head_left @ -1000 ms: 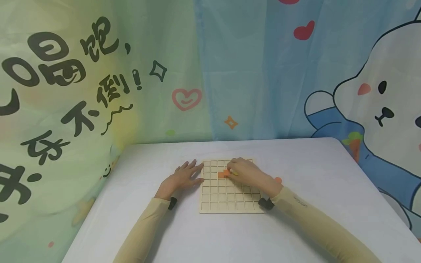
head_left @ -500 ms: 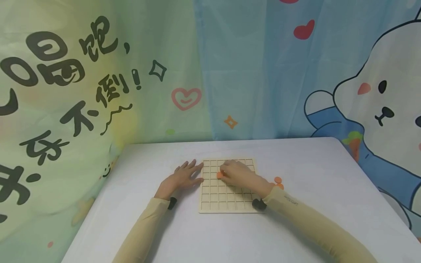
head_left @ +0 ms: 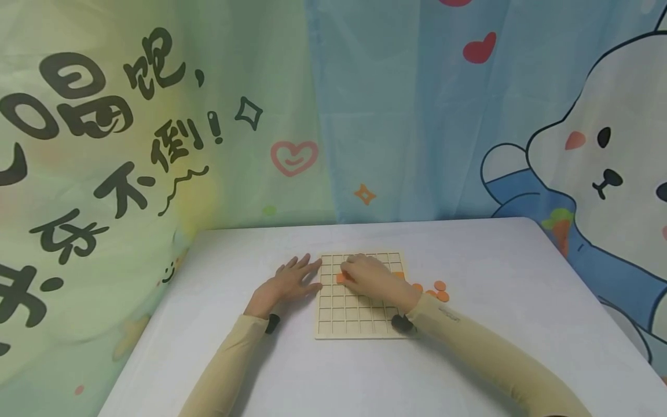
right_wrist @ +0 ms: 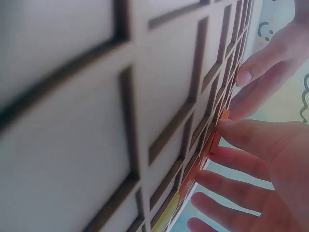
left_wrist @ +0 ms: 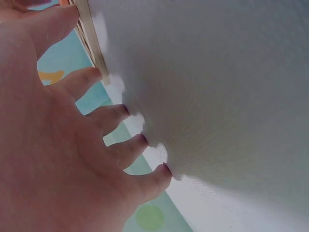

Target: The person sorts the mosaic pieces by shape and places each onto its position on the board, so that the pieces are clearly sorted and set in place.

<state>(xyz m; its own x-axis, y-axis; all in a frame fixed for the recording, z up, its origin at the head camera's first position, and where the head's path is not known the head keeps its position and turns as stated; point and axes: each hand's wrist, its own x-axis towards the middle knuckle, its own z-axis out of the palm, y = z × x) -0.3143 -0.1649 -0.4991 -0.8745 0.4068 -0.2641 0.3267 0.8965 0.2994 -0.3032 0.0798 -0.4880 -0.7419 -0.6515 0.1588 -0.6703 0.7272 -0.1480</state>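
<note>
A pale wooden grid board lies on the white table. My left hand is spread at its left edge, thumb and index fingertip right at the rim; in the left wrist view the other fingertips rest on the white cloth. My right hand reaches over the upper part of the board. Between its thumb and index finger it pinches a small flat orange piece close to the grid. Under the fingers, in the right wrist view, another orange piece and a yellow piece lie in the grid.
Several orange discs lie on the table just right of the board. Another orange piece shows at the board's right side, behind the right hand. A printed cloth hangs behind the table.
My right hand has moved left along the board's row with the orange piece at its fingertips. More orange discs now show beside its wrist. The left hand has stayed in place.
</note>
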